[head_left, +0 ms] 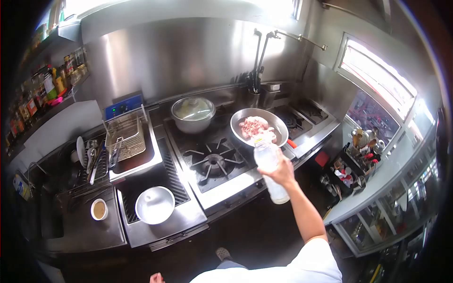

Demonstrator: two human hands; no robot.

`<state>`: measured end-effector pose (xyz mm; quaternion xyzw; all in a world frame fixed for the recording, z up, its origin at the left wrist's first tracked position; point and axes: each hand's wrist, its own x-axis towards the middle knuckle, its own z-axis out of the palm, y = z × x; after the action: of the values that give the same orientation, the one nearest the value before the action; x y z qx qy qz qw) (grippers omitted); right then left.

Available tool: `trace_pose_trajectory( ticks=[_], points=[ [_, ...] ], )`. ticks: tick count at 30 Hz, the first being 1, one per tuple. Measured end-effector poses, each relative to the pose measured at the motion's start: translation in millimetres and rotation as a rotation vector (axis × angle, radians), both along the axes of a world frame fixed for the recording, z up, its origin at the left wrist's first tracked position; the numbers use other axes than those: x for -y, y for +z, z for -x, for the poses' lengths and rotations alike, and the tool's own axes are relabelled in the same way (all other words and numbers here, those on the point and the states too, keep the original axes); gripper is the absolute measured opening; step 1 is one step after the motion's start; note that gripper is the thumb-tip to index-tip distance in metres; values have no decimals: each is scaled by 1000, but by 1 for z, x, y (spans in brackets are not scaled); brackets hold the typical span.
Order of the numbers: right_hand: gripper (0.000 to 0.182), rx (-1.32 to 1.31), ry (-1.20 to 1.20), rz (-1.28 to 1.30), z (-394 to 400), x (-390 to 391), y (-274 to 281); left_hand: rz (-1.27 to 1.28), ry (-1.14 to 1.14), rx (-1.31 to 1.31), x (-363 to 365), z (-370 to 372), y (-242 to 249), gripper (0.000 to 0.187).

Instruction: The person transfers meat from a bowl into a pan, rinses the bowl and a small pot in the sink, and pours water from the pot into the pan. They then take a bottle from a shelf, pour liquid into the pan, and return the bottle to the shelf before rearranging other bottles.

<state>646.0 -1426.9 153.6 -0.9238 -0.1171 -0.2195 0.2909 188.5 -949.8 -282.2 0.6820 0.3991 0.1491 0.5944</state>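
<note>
My right hand (282,169) is wrapped round a large clear bottle (267,158) with a pale, whitish look. Its mouth end points away from me and overlaps the near rim of a frying pan (283,127). Raw, pinkish meat (257,126) lies in pieces inside that metal pan, which sits on the stove and has a red handle (291,143). Low at the frame's bottom edge, only the curled fingers of my left hand (156,278) show, well away from the stove; the rest is cut off.
A lidded pot (193,114) stands behind a bare burner (214,162). To the left are a fryer basket (125,141), a metal bowl (155,205) and a small cup (99,209) of brownish contents. Utensils stand in a holder (253,96); bottles line a shelf (47,89).
</note>
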Motion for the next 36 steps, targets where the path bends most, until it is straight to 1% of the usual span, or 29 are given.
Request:
trace_pose_trajectory(
  ticks=[1,2,3,4,5,6,10,13,15,16,20,22,26,28,29,31,36],
  points=[
    [92,-3,-62,62,-27,19,-2,-95,4,-1,-4,15,-40,33],
    [92,-50,-78,85,-53,34,0,26,116,-206,3,33,-8,32],
    [92,-101,-93,114,-77,49,3,76,158,-307,13,34,18,32],
    [90,-102,-102,131,-99,63,1,102,185,-348,18,28,29,32],
    [89,-99,-109,147,-118,69,5,118,199,-368,22,21,37,32],
    [93,-267,-159,150,-135,75,12,135,215,-381,25,14,46,32],
    [93,-350,-189,233,-194,92,8,189,231,-409,34,-5,66,34],
    [96,-400,-207,308,-225,99,-1,230,229,-418,36,-18,75,35],
    [95,-427,-217,365,-239,101,-6,251,228,-398,37,-24,78,37],
    [83,-412,-177,399,-245,104,-9,219,236,-334,31,-20,59,37],
    [89,-441,-176,435,-273,112,-24,304,285,-389,36,-20,71,33],
    [89,-428,-181,426,-281,117,-30,178,390,-343,48,-20,76,29],
    [88,-380,-182,408,-295,122,-30,156,402,-360,56,-12,85,28],
    [87,-405,-203,397,-299,118,-21,222,325,-415,57,-8,91,31],
    [85,-429,-227,383,-301,116,-18,222,326,-420,62,-8,94,31],
    [87,-433,-223,393,-306,117,-16,64,359,-487,71,-11,97,35],
    [82,-472,-229,396,-301,113,-8,98,361,-453,76,-15,87,39]
  ],
)
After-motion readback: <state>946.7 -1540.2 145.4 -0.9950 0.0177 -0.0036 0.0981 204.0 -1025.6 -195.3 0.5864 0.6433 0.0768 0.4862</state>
